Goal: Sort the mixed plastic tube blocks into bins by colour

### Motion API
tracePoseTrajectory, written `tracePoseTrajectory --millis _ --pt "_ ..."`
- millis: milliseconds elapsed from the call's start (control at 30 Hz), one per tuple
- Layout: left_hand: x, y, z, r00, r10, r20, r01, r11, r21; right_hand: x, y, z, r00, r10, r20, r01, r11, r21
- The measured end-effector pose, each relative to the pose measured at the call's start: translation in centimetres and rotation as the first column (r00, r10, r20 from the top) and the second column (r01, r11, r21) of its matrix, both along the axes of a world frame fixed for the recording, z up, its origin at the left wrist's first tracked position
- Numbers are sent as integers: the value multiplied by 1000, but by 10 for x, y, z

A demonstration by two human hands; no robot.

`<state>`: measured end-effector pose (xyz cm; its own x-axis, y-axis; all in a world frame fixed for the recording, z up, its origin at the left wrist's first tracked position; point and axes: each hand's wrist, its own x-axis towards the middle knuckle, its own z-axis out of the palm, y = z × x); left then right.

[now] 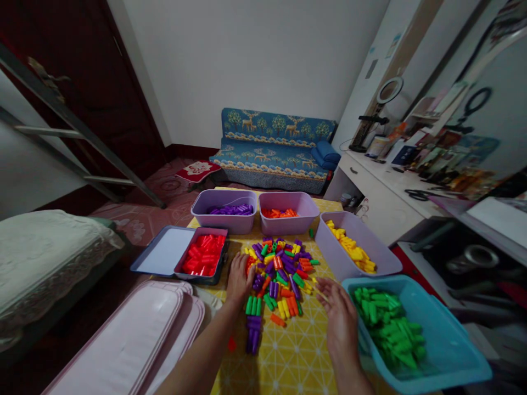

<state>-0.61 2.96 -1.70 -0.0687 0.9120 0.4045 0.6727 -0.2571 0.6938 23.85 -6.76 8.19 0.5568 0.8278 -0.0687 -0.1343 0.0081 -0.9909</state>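
A pile of mixed plastic pieces point(284, 269) in purple, green, yellow, orange and red lies on the yellow patterned table point(288, 362). My left hand point(240, 278) rests at the pile's left edge, fingers bent over red and orange pieces; whether it grips one is hidden. On the right side of the pile, my right hand point(338, 307) is turned partly palm-in with its fingers apart, beside some yellow pieces. Green pieces point(253, 305) stand in a row above joined purple pieces point(253, 333) near my left forearm.
Behind the pile are bins of purple point(224, 224) and orange point(288, 225) pieces. A yellow-piece bin point(335, 255) and teal green-piece bin point(448, 340) stand right. Left are an open case of red pieces point(163, 249) and pale lids point(123, 334). A sofa point(272, 148) stands beyond.
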Motion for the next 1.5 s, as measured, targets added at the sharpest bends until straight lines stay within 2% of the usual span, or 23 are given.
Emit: tracePoseTrajectory --millis 33,67,133,167,233,300,367,433,567,633,700,767,833,933,1133,1200,1400,1500 --pt "0 0 0 1000 2 0 -2 1000 1 -4 4 -8 985 63 160 -61 998 -14" --pt "0 0 0 1000 5 2 -5 1000 4 -6 8 -19 936 101 336 -104 995 -11" --pt "1 1 -1 1000 9 6 -9 1000 11 -7 17 -43 772 64 632 -109 993 33" --pt "1 1 -1 1000 10 8 -10 1000 14 -5 21 -57 695 8 719 -65 997 52" --pt "1 1 -2 1000 8 8 -8 1000 18 0 29 -83 575 -105 812 57 994 88" --pt "1 2 -2 1000 8 5 -8 1000 22 4 36 -102 508 -164 845 135 985 109" --pt "1 2 -3 1000 9 0 -9 1000 21 2 39 -111 480 -147 865 133 987 94" --pt "1 2 -3 1000 8 -7 -8 1000 17 -8 40 -110 498 -90 863 64 996 67" --pt "1 2 -5 1000 12 4 -12 1000 18 -32 37 -97 610 58 790 -131 991 28" --pt "2 2 -5 1000 14 11 -14 1000 19 -33 36 -94 664 121 738 -208 978 26" --pt "2 2 -5 1000 13 10 -14 1000 18 -24 37 -96 708 125 695 -219 975 48" --pt "1 2 -4 1000 12 9 -12 1000 16 -8 42 -101 711 73 699 -175 982 76" --pt "1 1 -3 1000 11 9 -11 1000 14 10 50 -107 652 21 758 -138 986 91" --pt "1 1 -2 1000 12 10 -12 1000 14 27 64 -112 509 13 861 -140 988 68" --pt "2 -1 -1 1000 11 4 -11 1000 15 19 72 -109 249 66 966 -58 997 -53" --pt "2 0 -2 1000 14 3 -14 1000 24 15 70 -108 215 68 974 -49 997 -59" --pt "1 3 -10 1000 21 -7 -21 999 35 14 72 -116 182 22 983 -31 999 -17" --pt "0 4 -14 999 33 -12 -32 999 35 13 72 -115 131 86 988 17 996 -89"
